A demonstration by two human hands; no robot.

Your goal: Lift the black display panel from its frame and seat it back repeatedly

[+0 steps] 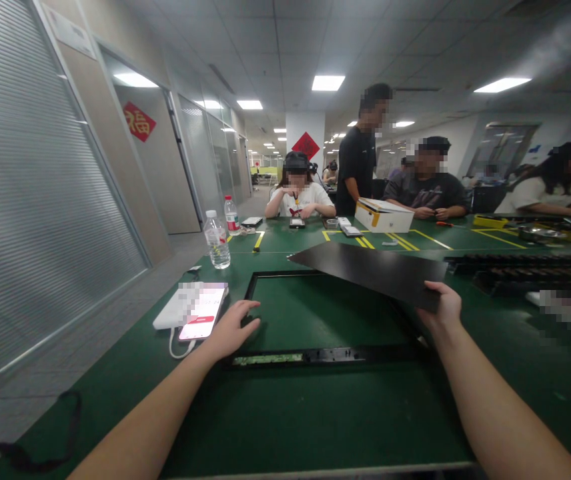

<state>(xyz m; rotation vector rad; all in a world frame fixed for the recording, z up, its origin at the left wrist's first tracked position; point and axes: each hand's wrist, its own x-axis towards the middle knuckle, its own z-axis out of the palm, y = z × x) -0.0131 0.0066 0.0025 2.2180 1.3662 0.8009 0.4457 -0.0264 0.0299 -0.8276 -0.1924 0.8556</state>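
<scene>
We judge the work to be partway along: the dark sheet [378,268] and the black frame [383,355] are two separate parts, and the sheet is not seated in the frame. How much is left we cannot read from this view. We find the sheet raised and tilted over the far right part of the frame, which lies flat on the green surface [315,420]. Of the two hands, the right hand [443,308] is closed on the sheet's near right corner, thumb above; the left hand [233,327] is at the frame's left side with its thumb and fingers parted, and we cannot tell whether it bears on the frame. We note the sheet as thin, flat and apparently stiff, with straight edges and a smooth, faintly glossy face. The frame is a narrow rectangular border, and its near bar carries a slim green circuit strip [268,359]. Left of it, we see a glossy phone [203,313] with a white cable [176,352], and beyond, a clear, ribbed plastic bottle [217,243]
</scene>
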